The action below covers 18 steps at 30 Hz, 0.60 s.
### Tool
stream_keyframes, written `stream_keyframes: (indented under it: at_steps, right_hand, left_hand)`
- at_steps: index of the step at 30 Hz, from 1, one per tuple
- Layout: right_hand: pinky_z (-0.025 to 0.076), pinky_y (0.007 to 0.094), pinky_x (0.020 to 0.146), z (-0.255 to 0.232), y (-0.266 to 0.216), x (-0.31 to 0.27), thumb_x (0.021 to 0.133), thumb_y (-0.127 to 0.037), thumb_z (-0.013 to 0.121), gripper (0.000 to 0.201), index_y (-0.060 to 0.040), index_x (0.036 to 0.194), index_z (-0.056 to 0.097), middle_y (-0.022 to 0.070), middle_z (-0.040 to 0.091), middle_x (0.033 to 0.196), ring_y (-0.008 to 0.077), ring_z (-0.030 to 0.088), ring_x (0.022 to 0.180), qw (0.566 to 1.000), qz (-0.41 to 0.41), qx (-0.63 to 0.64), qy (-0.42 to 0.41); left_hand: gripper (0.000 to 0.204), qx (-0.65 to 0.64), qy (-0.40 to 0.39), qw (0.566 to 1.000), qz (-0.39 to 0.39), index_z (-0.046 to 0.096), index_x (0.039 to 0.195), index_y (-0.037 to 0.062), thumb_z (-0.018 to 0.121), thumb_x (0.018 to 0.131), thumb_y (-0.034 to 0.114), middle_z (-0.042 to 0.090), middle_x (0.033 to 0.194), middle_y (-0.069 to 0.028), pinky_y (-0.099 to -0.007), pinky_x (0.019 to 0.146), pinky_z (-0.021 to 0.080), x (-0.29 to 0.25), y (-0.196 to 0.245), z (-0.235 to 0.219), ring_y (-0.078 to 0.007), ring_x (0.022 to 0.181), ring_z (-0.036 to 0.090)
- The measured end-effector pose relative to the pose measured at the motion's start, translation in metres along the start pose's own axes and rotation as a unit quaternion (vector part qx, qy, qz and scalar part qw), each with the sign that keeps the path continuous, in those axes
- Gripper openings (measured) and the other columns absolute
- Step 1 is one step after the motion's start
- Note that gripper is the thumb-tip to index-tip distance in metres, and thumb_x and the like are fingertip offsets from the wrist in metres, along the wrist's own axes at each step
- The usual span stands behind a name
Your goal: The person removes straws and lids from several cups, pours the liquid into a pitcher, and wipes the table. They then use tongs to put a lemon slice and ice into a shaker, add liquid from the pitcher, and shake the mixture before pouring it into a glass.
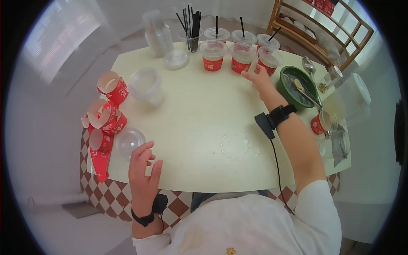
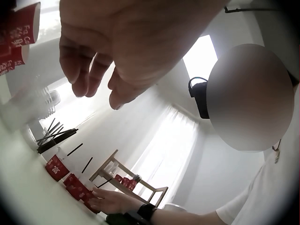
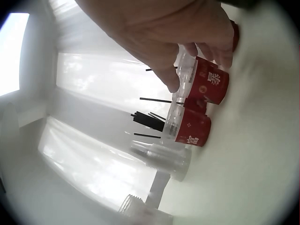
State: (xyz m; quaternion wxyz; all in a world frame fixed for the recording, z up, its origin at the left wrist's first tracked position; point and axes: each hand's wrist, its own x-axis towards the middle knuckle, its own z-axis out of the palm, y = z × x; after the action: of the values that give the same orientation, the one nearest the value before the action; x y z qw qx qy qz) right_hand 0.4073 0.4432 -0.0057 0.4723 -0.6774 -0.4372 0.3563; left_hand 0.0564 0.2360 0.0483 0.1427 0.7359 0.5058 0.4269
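Observation:
My right hand (image 1: 260,80) is at the near side of the right-hand front cup (image 1: 270,58), its thumb and forefinger spread apart. That cup has a red sleeve and a clear lid. To its left stand a middle lidded cup (image 1: 244,57) and a left lidded cup (image 1: 213,55), also in red sleeves. In the right wrist view the fingers (image 3: 215,51) overlap the red cups. My left hand (image 1: 144,174) hovers near the front edge with fingers loosely bent and nothing in them. Just beyond it lies a clear plastic dome lid (image 1: 131,143).
Behind the front row are cups with black straws (image 1: 216,34), a cup of straws (image 1: 190,40) and stacked clear cups (image 1: 158,36). Red paper sleeves (image 1: 106,121) and a clear cup (image 1: 145,85) stand left. A green bowl (image 1: 296,87) with utensils is right. Spilled liquid (image 1: 236,144) marks the table.

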Motion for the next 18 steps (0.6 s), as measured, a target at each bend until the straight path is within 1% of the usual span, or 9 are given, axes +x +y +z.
stream_keyframes:
  at_steps: [2, 5, 8, 10, 11, 14, 17, 18]
  right_hand:
    - [0.034, 0.0348, 0.1, 0.013, 0.015, 0.028, 0.064, -0.027, 0.079, 0.096, 0.0029, 0.135, 0.022, 0.0232, 0.036, 0.133, 0.0283, 0.04, 0.122, 0.995, -0.064, -0.062, 0.044]
    - [0.035, 0.0342, 0.099, 0.027, 0.025, 0.052, 0.059, -0.021, 0.082, 0.093, 0.0021, 0.131, 0.029, 0.0209, 0.037, 0.132, 0.0273, 0.042, 0.12, 0.986, -0.134, -0.023, 0.093]
    - [0.039, 0.0341, 0.095, 0.032, 0.023, 0.062, 0.057, -0.016, 0.082, 0.079, 0.001, 0.122, 0.041, 0.0172, 0.045, 0.126, 0.0256, 0.048, 0.113, 0.964, -0.254, 0.045, 0.061]
    - [0.041, 0.0338, 0.091, 0.035, 0.017, 0.063, 0.056, -0.013, 0.081, 0.067, 0.0003, 0.113, 0.047, 0.0144, 0.052, 0.116, 0.0247, 0.052, 0.105, 0.951, -0.299, 0.049, 0.058]
    - [0.043, 0.0336, 0.089, 0.035, 0.012, 0.063, 0.056, -0.011, 0.08, 0.061, 0.0, 0.109, 0.051, 0.0129, 0.056, 0.111, 0.0243, 0.054, 0.102, 0.944, -0.321, 0.05, 0.059]
    - [0.045, 0.0328, 0.084, 0.037, 0.0, 0.048, 0.057, -0.01, 0.079, 0.053, 0.0, 0.103, 0.054, 0.0103, 0.061, 0.099, 0.0226, 0.058, 0.093, 0.939, -0.324, 0.091, 0.074]
    - [0.046, 0.0316, 0.081, 0.036, 0.002, 0.043, 0.059, -0.007, 0.077, 0.048, -0.0005, 0.101, 0.055, 0.0086, 0.061, 0.095, 0.0203, 0.059, 0.09, 0.952, -0.276, 0.112, 0.065]
    - [0.046, 0.0313, 0.08, 0.033, 0.004, 0.04, 0.06, -0.007, 0.077, 0.047, -0.0005, 0.101, 0.055, 0.0083, 0.061, 0.095, 0.0195, 0.058, 0.089, 0.953, -0.272, 0.128, 0.042]
  left_hand:
    - [0.028, -0.026, -0.01, 0.999, -0.017, 0.051, 0.105, 0.0019, 0.06, 0.079, 0.004, 0.056, 0.114, -0.0116, -0.028, 0.065, 0.045, -0.008, 0.0, 0.006, -0.0185, 0.077, 0.053]
    - [0.027, -0.039, -0.011, 0.998, -0.038, 0.051, 0.104, 0.0015, 0.06, 0.079, 0.005, 0.056, 0.113, -0.0117, -0.0286, 0.066, 0.046, -0.017, 0.004, 0.008, -0.0192, 0.078, 0.054]
    - [0.026, -0.022, 0.007, 0.997, -0.074, 0.052, 0.103, 0.0011, 0.06, 0.079, 0.004, 0.056, 0.112, -0.0117, -0.0289, 0.067, 0.046, -0.028, 0.007, 0.004, -0.0197, 0.08, 0.055]
    - [0.025, -0.028, 0.02, 0.994, -0.106, 0.052, 0.103, 0.0008, 0.06, 0.079, 0.004, 0.057, 0.112, -0.0117, -0.029, 0.068, 0.046, -0.034, 0.004, 0.002, -0.0199, 0.081, 0.055]
    - [0.025, -0.024, 0.017, 0.994, -0.108, 0.052, 0.103, 0.0007, 0.06, 0.079, 0.004, 0.057, 0.112, -0.0118, -0.0291, 0.068, 0.046, -0.034, 0.004, 0.002, -0.02, 0.081, 0.055]
    - [0.025, -0.016, 0.004, 0.994, -0.111, 0.052, 0.102, 0.0004, 0.059, 0.079, 0.003, 0.056, 0.112, -0.012, -0.0293, 0.068, 0.046, -0.033, 0.007, -0.001, -0.02, 0.081, 0.055]
    - [0.025, -0.017, -0.01, 0.996, -0.092, 0.052, 0.102, -0.0001, 0.059, 0.078, 0.003, 0.056, 0.112, -0.012, -0.0295, 0.068, 0.046, -0.026, 0.011, 0.001, -0.0203, 0.081, 0.055]
    - [0.025, -0.017, -0.017, 0.997, -0.08, 0.051, 0.102, -0.0005, 0.06, 0.078, 0.003, 0.057, 0.111, -0.012, -0.0296, 0.068, 0.046, -0.022, 0.013, 0.003, -0.0205, 0.081, 0.055]
